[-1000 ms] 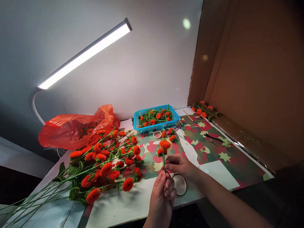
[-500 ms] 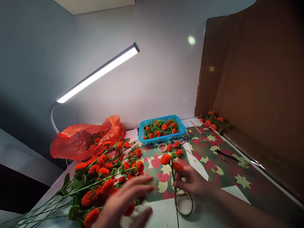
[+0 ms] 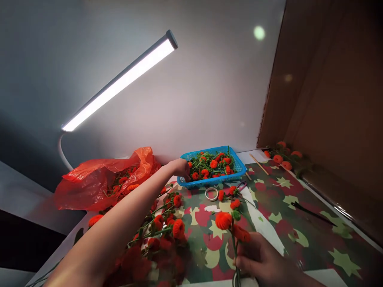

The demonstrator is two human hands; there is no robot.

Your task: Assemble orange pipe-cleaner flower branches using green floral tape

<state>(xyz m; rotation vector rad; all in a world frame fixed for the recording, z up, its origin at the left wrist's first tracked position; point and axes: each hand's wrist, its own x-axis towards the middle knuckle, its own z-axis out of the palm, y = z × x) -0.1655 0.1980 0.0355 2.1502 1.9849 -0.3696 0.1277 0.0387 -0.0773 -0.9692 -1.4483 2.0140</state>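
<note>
My right hand (image 3: 257, 257) is closed around the green stem of an orange artificial flower stalk (image 3: 224, 221), held upright with two blooms and a small green bud. My left hand (image 3: 182, 169) dips into the left end of a blue plastic basket (image 3: 211, 183), its fingers curled down beside the orange flowers (image 3: 213, 164) in it. Those fingertips are partly hidden, so what they pinch cannot be made out. Under my right hand a roll of tape (image 3: 247, 281) shows in part.
A red plastic bag (image 3: 80, 187) with more flowers lies at the left, below the lit lamp (image 3: 122, 81). Long-stemmed flowers (image 3: 178, 229) spread under my left arm. A white tape ring (image 3: 211, 194), loose short flowers (image 3: 235, 204) and a black strip (image 3: 312, 213) lie on the patterned tabletop (image 3: 317, 239).
My left hand has gone from low over the table, fingers spread, forward into the blue basket. My right hand still holds the flower stalk. The view has shifted slightly.
</note>
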